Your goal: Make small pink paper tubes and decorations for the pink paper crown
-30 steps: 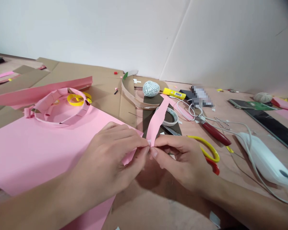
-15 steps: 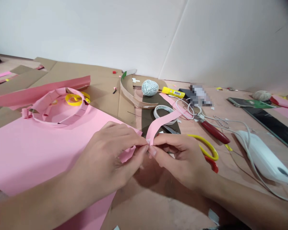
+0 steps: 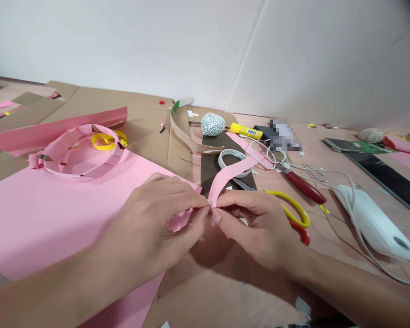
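Pink paper strip (image 3: 230, 175) runs away (slanting rightward).

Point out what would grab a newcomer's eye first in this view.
The bare hands at lower centre stand out first: the left hand and right hand pinch the lower end of a pink paper strip between them. Up to the left, a pink paper ring sits on a large pink sheet. Just right of the hands lie scissors with yellow and red handles.
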{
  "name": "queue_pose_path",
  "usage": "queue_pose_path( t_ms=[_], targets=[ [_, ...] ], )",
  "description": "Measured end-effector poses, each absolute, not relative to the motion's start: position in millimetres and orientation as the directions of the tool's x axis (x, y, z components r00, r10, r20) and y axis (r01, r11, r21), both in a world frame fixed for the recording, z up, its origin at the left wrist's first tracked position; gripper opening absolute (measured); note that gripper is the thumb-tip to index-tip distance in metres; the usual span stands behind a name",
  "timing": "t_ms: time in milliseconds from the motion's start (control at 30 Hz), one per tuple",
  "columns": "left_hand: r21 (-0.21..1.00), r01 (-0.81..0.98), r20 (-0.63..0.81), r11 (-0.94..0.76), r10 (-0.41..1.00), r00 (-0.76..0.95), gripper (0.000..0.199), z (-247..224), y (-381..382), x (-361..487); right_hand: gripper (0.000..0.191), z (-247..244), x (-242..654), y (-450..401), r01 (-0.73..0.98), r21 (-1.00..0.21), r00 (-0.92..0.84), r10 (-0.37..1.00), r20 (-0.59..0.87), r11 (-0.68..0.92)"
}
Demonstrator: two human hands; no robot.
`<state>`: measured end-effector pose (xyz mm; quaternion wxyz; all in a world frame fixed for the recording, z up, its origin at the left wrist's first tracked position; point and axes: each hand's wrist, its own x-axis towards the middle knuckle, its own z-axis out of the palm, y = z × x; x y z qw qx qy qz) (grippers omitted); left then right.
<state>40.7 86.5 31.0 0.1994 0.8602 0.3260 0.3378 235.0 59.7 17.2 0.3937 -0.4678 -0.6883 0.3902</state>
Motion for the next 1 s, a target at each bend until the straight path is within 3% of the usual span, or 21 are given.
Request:
queue_pose_path(
  t_ms=[567, 1000],
  targets=[
    [0.727, 0.416, 0.299, -0.547, 0.797, 0.526, 0.016, 31.1, 88.6, 42.2, 0.024, 17.8, 234.3, 60.7, 0.321, -0.918, -0.267, 0.953, 0.146, 0.231],
    [0.761, 0.399, 0.258, -0.512, 0.802, 0.538, 0.019, 35.1, 88.6, 41.2, 0.023, 18.2, 234.9, 58.4, 0.309, -0.925, -0.255, 0.956, 0.145, 0.223]
  ],
)
